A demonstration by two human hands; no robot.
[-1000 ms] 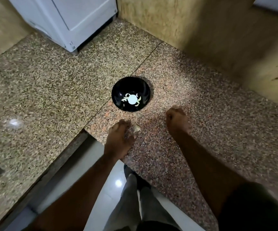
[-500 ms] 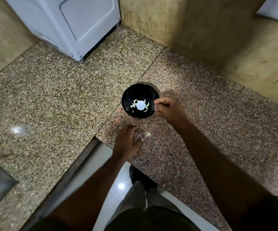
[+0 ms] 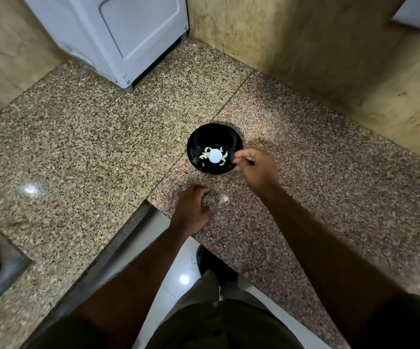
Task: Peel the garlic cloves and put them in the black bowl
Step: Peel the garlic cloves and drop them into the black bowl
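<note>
Right hand, fingertips pinched at the rim of the round glossy black bowl holding peeled cloves, contents unclear, could drop short; left hand rests loosely curled on speckled granite counter near a pale garlic piece.

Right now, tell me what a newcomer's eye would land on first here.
The black bowl at the counter's middle, pale peeled cloves ringing a bright glare spot inside. The right hand sits at its right rim, fingertips pinched. A pale garlic piece lies on the granite counter beside the left hand.
</note>
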